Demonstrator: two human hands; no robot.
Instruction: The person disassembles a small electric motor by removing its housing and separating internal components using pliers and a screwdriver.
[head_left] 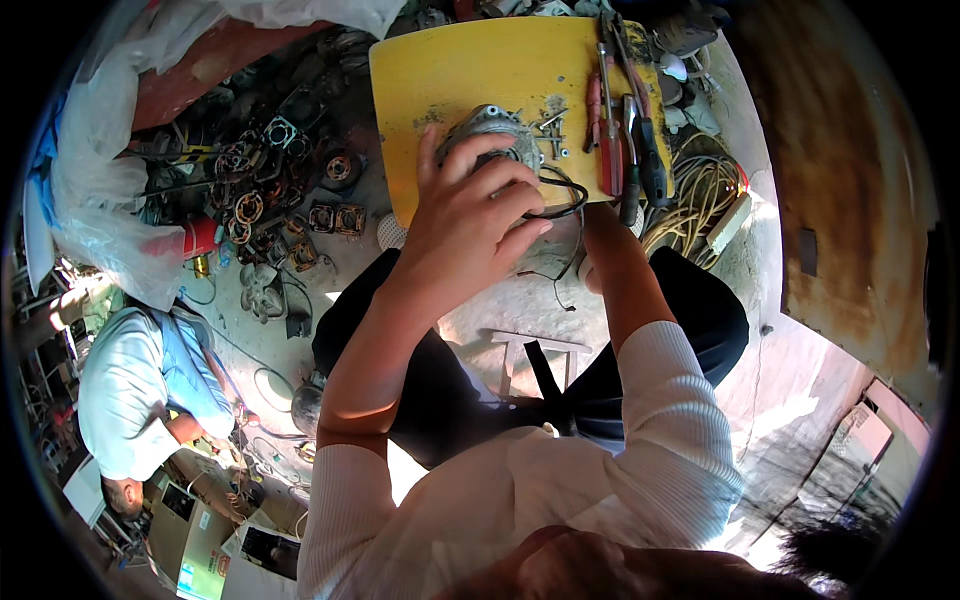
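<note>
My left hand (478,205) grips a round grey metal housing (492,125) on a worn yellow board (425,60), fingers curled over its top. A black cable (570,200) loops out beside it, with thin wires hanging below. Small bolts (550,130) lie to the housing's right. Screwdrivers with red (612,160) and black (630,190) handles and pliers (652,165) lie at the board's right side. My right forearm (635,290) reaches up to the board's lower edge by the tools; that hand's fingers are mostly hidden.
Piled metal motor parts (250,205) and plastic sheeting (105,230) lie left. A person (130,390) bends among cardboard boxes (185,530) at lower left. Coiled cables (690,215) lie right of the board, beside a rusty panel (840,200). A small stool (540,345) stands between my legs.
</note>
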